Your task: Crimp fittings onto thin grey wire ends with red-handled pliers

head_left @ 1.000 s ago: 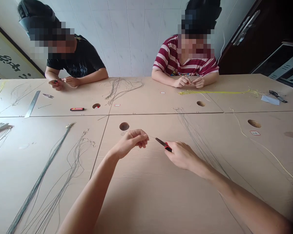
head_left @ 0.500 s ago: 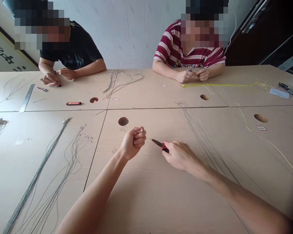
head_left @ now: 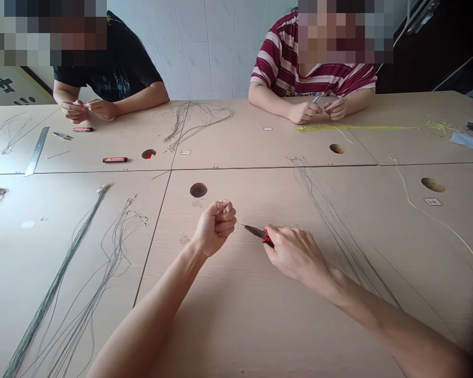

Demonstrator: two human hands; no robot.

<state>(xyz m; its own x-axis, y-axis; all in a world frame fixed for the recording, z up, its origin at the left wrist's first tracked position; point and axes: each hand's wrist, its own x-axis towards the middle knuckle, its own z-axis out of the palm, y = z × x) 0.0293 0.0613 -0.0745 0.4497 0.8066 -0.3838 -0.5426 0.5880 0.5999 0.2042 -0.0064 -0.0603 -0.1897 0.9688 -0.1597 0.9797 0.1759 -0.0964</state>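
My left hand (head_left: 216,227) is closed in a loose fist, pinching a thin cord (head_left: 238,224). A short loop and end of that cord stick out from its right side. Scissors with dark blades and red-and-black handles (head_left: 255,232) are in my right hand (head_left: 294,248), blades pointing left. Their tip is at or very near the cord's end; I cannot tell whether they touch. The blades look closed together. Both hands are above the middle of the wooden table (head_left: 236,320).
A grey-green cord bundle (head_left: 71,249) and looser cords (head_left: 112,262) lie left; thin grey cords (head_left: 331,223) lie right. Yellow cords (head_left: 378,126), a ruler (head_left: 37,151) and a red marker-like stick (head_left: 115,159) lie farther off. Two people (head_left: 114,63) (head_left: 276,68) sit opposite.
My hands and the scissors stay in nearly the same pose. The camera view has shifted slightly. The hands of the person in black, at far left, have come closer together.
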